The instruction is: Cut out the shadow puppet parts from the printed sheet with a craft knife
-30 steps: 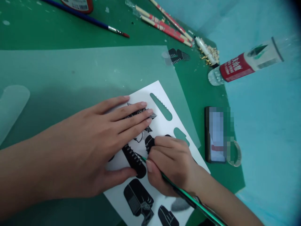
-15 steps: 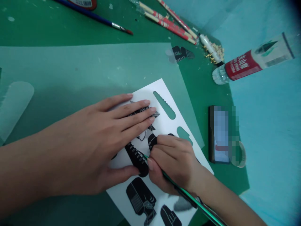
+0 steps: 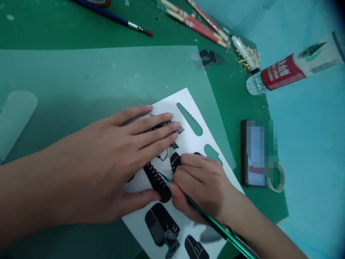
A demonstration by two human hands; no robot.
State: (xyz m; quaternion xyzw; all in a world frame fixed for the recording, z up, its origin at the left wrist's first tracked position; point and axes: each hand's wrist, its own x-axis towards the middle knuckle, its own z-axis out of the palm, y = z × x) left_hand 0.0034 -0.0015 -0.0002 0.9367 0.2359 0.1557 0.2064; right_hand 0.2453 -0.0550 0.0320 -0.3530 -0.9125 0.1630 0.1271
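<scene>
My left hand (image 3: 107, 165) lies flat with fingers stretched out, pressing down a white sheet (image 3: 185, 144) printed with black shapes. My right hand (image 3: 199, 187) is closed around a thin green craft knife (image 3: 215, 226). The knife's tip touches the edge of a long black toothed shape (image 3: 157, 181) on the sheet, just below my left fingers. Two cut-out holes (image 3: 190, 119) show green through the sheet near its far edge. More black shapes (image 3: 161, 226) sit on the near part of the sheet.
A translucent sheet (image 3: 94, 79) lies over the green cutting mat (image 3: 237, 97). A blue paintbrush (image 3: 113, 18), red-and-cream sticks (image 3: 196, 23), a cut black piece (image 3: 211, 58), a lying bottle with a red label (image 3: 288, 70) and a phone (image 3: 256, 154) with a tape ring (image 3: 277, 178) surround it.
The knife tip has crept slightly along the black toothed shape. The view has shifted a little; my left hand stays flat on the sheet.
</scene>
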